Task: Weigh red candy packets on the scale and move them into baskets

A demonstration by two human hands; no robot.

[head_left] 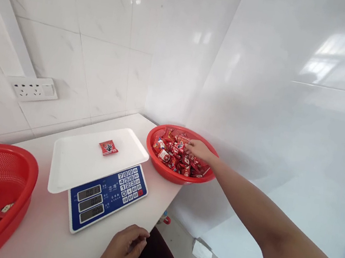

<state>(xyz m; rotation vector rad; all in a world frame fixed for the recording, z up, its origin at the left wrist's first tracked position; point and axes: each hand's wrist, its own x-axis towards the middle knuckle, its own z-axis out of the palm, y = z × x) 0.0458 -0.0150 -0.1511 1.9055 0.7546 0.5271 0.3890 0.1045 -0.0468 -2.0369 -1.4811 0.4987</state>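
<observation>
My right hand [198, 148] reaches into a red plastic basket [164, 173] at the far right corner of the table. Its fingers are closed at the edge of a small red-and-white wrapped packet [180, 145] on the pile. Many other small packets, mostly red, fill that basket. Near the front edge of the table, my left hand [124, 249] is loosely curled, with nothing visible in it. Ahead of it stands a digital scale [107, 195] with a blue panel. One red packet [108, 147] lies on the scale's white tray [77, 159].
A second red basket [24, 165] at the left holds several packets. The white table [44, 231] meets tiled walls behind. A wall socket [34, 89] is at the left. Past the table's right edge, a white piece [202, 253] lies on the floor.
</observation>
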